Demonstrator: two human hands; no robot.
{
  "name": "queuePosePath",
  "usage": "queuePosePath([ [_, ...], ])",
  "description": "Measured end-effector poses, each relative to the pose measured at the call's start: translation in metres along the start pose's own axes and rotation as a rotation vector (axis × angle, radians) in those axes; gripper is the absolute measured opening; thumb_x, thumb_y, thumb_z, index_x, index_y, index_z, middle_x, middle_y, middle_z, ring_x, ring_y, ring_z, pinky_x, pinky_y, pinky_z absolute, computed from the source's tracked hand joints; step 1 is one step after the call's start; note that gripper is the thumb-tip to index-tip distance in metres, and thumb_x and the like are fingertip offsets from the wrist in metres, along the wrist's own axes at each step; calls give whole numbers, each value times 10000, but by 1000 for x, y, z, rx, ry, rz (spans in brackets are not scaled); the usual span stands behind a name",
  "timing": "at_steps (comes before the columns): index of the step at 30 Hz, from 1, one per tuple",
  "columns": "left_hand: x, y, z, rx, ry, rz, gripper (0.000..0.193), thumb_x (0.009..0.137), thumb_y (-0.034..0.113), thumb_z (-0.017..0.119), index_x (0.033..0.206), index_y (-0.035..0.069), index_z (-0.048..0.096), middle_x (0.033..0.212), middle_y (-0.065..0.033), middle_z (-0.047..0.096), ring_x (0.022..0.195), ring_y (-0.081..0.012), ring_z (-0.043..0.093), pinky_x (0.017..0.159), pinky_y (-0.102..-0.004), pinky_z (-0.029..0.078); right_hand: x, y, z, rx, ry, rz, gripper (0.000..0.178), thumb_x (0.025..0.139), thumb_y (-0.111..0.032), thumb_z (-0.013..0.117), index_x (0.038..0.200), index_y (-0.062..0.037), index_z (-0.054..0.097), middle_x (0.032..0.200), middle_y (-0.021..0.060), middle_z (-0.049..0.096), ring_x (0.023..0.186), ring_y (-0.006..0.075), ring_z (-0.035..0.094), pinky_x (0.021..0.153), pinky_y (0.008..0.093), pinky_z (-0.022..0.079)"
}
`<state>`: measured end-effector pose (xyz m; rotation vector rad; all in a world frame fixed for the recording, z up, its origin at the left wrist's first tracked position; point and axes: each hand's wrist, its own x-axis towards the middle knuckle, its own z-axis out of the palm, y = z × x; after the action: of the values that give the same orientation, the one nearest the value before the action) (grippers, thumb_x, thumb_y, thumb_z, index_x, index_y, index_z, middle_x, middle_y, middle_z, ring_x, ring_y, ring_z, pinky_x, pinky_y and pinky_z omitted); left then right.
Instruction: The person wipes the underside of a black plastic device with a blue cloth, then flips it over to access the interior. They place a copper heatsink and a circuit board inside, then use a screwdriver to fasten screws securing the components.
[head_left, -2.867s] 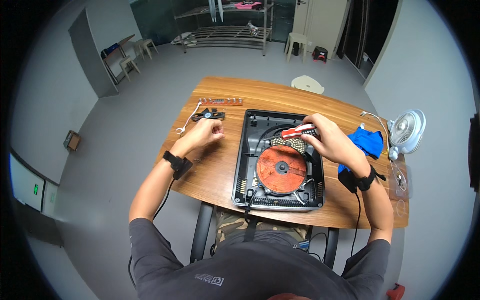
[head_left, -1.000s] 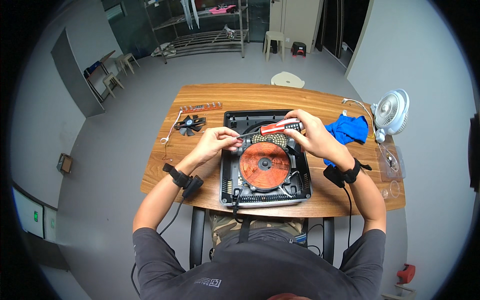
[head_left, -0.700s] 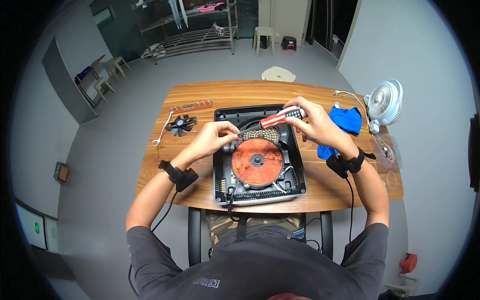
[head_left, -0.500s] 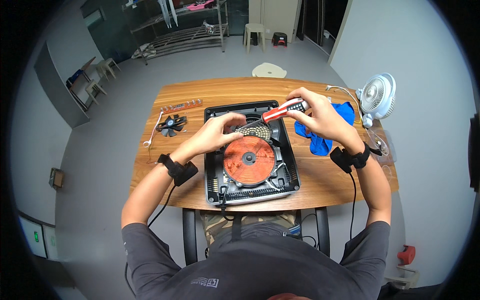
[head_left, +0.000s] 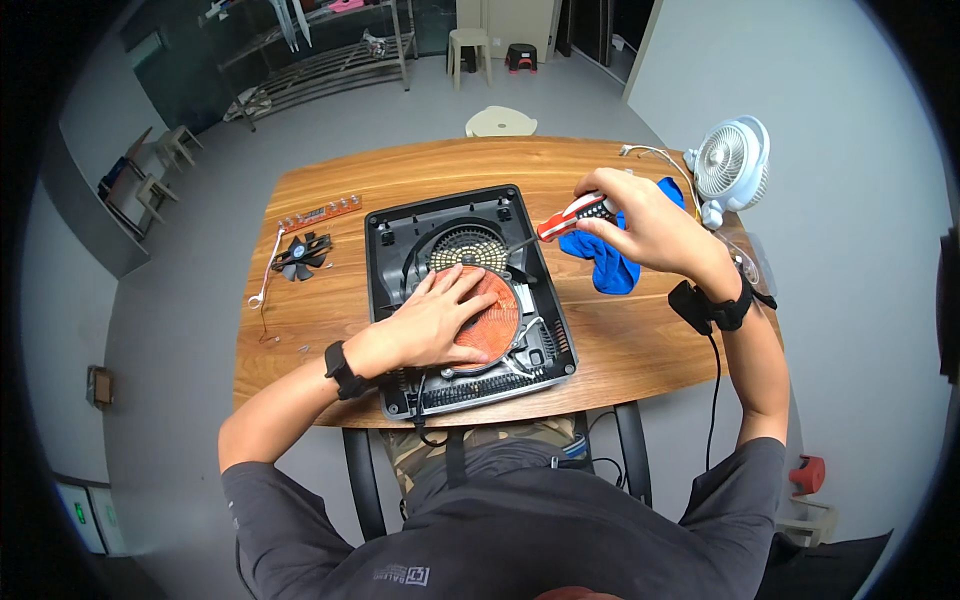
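Observation:
An opened induction cooker housing (head_left: 385, 215), black and shallow, lies on the wooden table in front of me. Inside its near half is a round copper coil (head_left: 495, 335), and a round vent grille (head_left: 468, 246) shows beyond it. My left hand (head_left: 432, 318) rests on the coil with fingers spread, covering part of it. In my right hand (head_left: 645, 222) is a screwdriver (head_left: 572, 215) with a red, white and dark handle. I hold it above the housing's right side, its shaft pointing left toward the grille; where the tip ends is hard to make out.
Left of the housing lie a small black fan (head_left: 302, 257) and an orange circuit strip (head_left: 320, 213) with a white lead. A blue cloth (head_left: 612, 268) sits under my right hand's side. At the table's right edge stands a light-blue desk fan (head_left: 728, 165) with cables.
My left hand has come off the area near the screwdriver shaft and now lies flat on the coil. The screwdriver has shifted right relative to the housing, away from the grille. The view has moved slightly.

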<state>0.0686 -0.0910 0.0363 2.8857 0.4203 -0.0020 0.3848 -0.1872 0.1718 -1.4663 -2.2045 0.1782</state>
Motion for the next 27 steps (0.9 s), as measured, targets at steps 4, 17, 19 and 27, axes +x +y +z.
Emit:
queuePosePath([
  [4,0,6,-6,-6,-37,-39,933,850,643,752,1559,114,455,1659,-243,305,1535,-489,270,1234,-626,262,1,3,2,-12,-24,-25,322,952,-195,741,1180,-11,608,1036,156,698,932,337,671,806,400,532],
  [17,1,5,-6,-2,-48,-40,929,842,646,753,1545,105,477,1665,-230,294,1531,-485,277,1237,-613,280,13,-6,6,-10,-137,-34,304,942,-183,737,1134,-5,580,1010,184,669,956,397,684,785,449,559],
  [19,0,5,-4,0,-41,-41,928,842,647,752,1545,106,477,1666,-229,294,1532,-484,276,1239,-614,278,14,-5,8,-25,-141,-58,306,943,-181,735,1138,-4,581,1014,184,665,956,398,684,790,450,560],
  [27,1,4,-2,-20,-27,-35,931,845,653,747,1550,110,473,1672,-223,291,1537,-484,266,1235,-632,267,19,-10,9,-41,-197,7,294,948,-191,740,1138,-22,593,1009,153,689,952,351,686,796,410,537],
])
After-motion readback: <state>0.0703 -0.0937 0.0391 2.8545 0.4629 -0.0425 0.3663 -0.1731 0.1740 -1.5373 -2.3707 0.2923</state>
